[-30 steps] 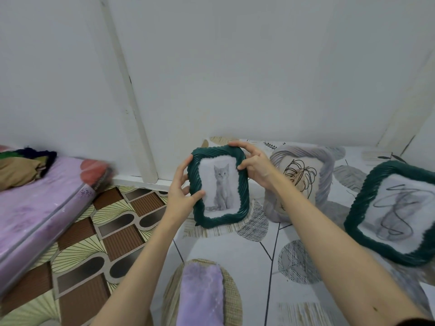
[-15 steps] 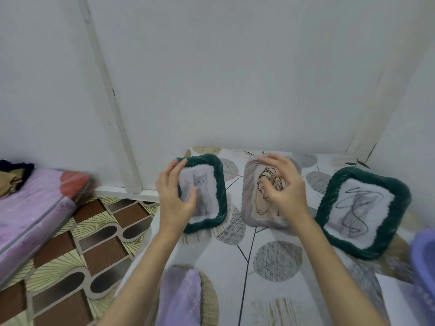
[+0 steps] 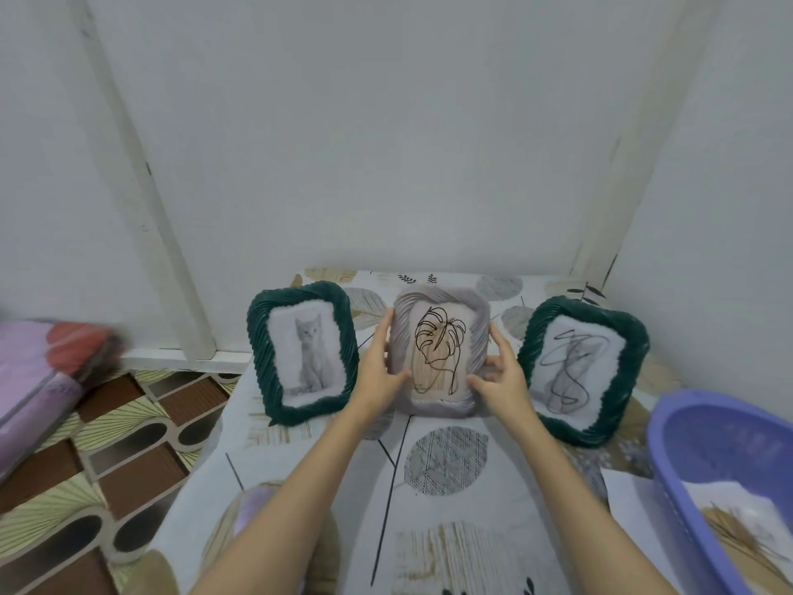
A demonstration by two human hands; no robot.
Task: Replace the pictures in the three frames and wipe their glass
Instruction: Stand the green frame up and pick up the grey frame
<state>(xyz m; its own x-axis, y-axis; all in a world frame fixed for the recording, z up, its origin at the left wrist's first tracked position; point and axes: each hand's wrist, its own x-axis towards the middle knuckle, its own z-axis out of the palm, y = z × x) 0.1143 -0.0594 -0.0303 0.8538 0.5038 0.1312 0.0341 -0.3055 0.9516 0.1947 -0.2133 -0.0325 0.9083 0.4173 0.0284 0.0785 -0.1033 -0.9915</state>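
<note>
Both hands, left hand (image 3: 379,373) and right hand (image 3: 500,382), grasped the grey frame (image 3: 440,352) at the desk's (image 3: 472,487) twelve o'clock, between two green frames. This looked like starting its swap; next it likely needed lifting and turning over.

A table (image 3: 463,500) covered in a leaf-patterned cloth held three upright frames in a row, a green cat frame (image 3: 303,353), a grey leaf frame (image 3: 440,353) and a green scribble frame (image 3: 581,371), plus a purple basket (image 3: 725,478) at right.
</note>
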